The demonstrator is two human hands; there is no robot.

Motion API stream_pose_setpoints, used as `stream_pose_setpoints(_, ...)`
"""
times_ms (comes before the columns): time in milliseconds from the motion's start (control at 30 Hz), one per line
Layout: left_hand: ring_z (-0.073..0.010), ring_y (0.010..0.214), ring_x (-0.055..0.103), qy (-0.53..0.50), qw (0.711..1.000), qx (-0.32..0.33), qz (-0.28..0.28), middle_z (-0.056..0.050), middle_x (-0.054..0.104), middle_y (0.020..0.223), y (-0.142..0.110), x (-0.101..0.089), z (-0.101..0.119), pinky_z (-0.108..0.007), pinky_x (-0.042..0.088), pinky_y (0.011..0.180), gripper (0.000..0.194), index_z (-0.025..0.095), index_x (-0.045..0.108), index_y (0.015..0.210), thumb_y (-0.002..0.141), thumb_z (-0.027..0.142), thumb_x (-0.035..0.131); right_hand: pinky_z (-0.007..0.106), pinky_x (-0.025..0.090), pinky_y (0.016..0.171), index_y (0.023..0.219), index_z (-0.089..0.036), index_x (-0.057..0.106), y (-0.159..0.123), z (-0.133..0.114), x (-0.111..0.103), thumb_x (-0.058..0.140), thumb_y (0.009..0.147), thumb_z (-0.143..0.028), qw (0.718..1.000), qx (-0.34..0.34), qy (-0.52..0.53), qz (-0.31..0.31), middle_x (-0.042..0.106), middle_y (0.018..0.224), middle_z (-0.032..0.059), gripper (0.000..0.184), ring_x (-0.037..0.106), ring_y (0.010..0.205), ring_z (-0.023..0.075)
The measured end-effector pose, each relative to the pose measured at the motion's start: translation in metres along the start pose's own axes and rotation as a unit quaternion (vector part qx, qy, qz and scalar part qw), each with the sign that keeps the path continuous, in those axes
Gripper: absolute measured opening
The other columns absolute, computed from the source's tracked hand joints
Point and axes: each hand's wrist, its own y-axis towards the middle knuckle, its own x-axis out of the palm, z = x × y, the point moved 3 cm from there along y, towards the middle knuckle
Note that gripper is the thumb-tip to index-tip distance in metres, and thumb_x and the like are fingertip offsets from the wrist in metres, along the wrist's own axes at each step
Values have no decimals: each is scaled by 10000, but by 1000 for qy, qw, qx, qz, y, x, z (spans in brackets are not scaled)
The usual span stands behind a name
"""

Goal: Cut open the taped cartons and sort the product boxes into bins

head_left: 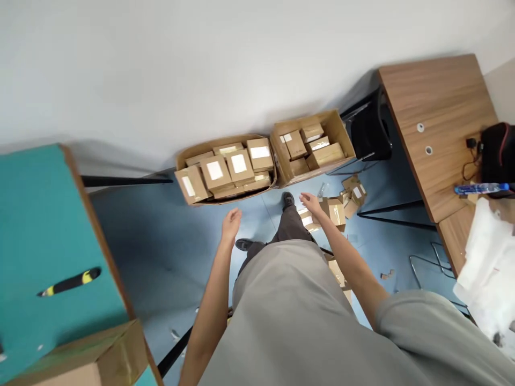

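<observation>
My left hand (231, 225) hangs in the air in front of me, its fingers loosely curled and nothing visible in them. The nearest thing to it is a large open carton (269, 188) against the wall, filled with small brown boxes (214, 170) that bear white labels. My right hand (310, 202) is held out above the floor, fingers slightly apart and bare. Beyond it stands a second open carton (345, 131) holding fewer small boxes (328, 154). Some loose boxes (336, 212) lie on the floor just right of this hand.
On the left, a teal-topped table (36, 214) carries a black-and-yellow cutter (70, 281) and a cardboard box (116, 354). A wooden desk (438, 96) stands right, with a bottle (480, 188), a black bag (499, 153) and white plastic wrap (488, 252). A black chair (370, 128) is beside it.
</observation>
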Motion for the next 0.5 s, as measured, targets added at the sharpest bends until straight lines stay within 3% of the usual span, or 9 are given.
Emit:
stream_pose_setpoints(100,-324,1453,708,34,999,9,-33,-162,793,1447,27,82,25,-543,491,1320,338,201,765,1298,963,240,745,526,678,1068,1298,-153,816,41,25,-58,715,984,-664,999,22,3,28,859,1252,202,609,817,1184,333)
stream_pose_setpoints(200,-329,1417,725,71,996,-1,-61,-159,804,1416,56,177,39,-562,502,1305,325,197,767,1296,976,227,721,545,647,1119,1257,-111,820,103,43,-109,736,984,-597,998,47,-10,44,849,1270,254,564,820,1192,361)
stream_pose_setpoints(367,-333,1350,755,135,985,-39,-104,-146,838,1286,113,338,34,-535,518,1289,294,188,800,1224,936,161,745,535,566,1238,1345,-85,777,236,81,-191,692,1028,-498,994,86,-42,59,801,1414,266,528,772,1319,358)
stream_pose_setpoints(500,-321,1354,749,163,979,-45,-110,-135,838,1305,174,440,23,-496,505,1305,339,180,800,1265,933,136,742,577,504,1300,1455,-106,715,352,127,-243,651,1070,-540,988,69,-125,63,733,1542,245,584,688,1457,365)
